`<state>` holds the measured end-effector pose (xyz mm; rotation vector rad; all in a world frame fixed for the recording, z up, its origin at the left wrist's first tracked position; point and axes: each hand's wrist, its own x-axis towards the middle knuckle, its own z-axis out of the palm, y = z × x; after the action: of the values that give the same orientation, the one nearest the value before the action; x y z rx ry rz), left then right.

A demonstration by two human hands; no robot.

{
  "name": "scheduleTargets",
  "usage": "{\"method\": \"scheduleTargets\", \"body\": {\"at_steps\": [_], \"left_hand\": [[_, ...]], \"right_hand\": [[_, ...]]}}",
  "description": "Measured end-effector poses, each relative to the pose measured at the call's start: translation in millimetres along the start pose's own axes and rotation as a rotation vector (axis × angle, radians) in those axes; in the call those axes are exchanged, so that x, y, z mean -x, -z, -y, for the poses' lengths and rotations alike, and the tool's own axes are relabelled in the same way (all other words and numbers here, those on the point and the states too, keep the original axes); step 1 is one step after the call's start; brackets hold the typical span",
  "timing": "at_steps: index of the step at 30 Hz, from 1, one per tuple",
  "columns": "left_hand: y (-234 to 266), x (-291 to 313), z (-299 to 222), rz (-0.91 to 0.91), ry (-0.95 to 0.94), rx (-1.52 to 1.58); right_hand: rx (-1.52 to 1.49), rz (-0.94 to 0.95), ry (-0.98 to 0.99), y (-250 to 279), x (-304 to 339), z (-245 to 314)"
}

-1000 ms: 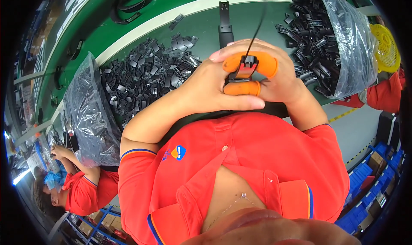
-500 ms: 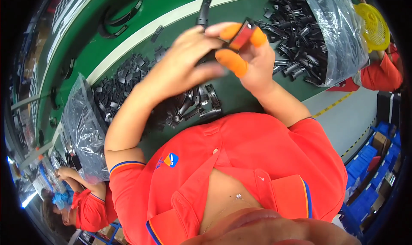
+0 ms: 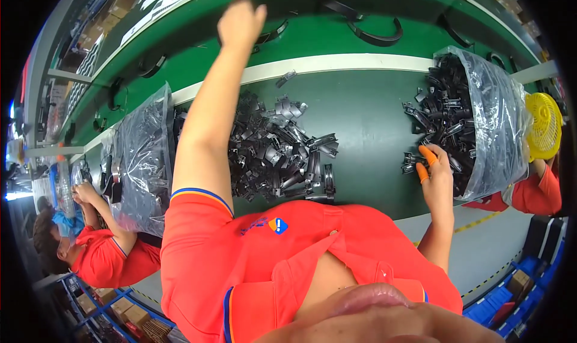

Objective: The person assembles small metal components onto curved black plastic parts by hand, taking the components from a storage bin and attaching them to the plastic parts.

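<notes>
My left hand (image 3: 241, 26) is stretched far out over the green belt, its thumb apart and its other fingers bent out of sight. Close beside it lies a curved black band (image 3: 272, 35); whether the hand touches it is hidden. At the edge of the right-hand pile of black plastic parts (image 3: 448, 112), my right hand (image 3: 439, 178) wears orange finger covers. Its thumb and forefinger close around a small black plastic part (image 3: 411, 162). A second heap of black plastic parts (image 3: 273, 154) lies beside my left arm.
Clear plastic bags stand at both sides, one on the right (image 3: 496, 115) and one on the left (image 3: 143, 163). A pale rail (image 3: 360, 62) divides the dark green table (image 3: 375, 121) from the belt, which carries several curved bands. A yellow fan (image 3: 544, 127) and co-workers flank me.
My hands have parted from in front of me, where they held a dark part with a reddish face. The left went out over the belt; the right went to the right-hand pile.
</notes>
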<state>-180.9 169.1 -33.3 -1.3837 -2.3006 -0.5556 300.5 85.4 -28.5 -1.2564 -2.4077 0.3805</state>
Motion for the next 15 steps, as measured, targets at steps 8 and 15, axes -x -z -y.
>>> {"method": "scheduleTargets", "body": {"at_steps": [8,15], "left_hand": [[-28,-6,47,0.58,0.305,-0.136],[2,-28,16,-0.023,0.157,0.773]], "right_hand": [[-0.119,-0.127,-0.093,-28,-12,7],[-0.705,-0.091,-0.17,-31,-41,66]]}}
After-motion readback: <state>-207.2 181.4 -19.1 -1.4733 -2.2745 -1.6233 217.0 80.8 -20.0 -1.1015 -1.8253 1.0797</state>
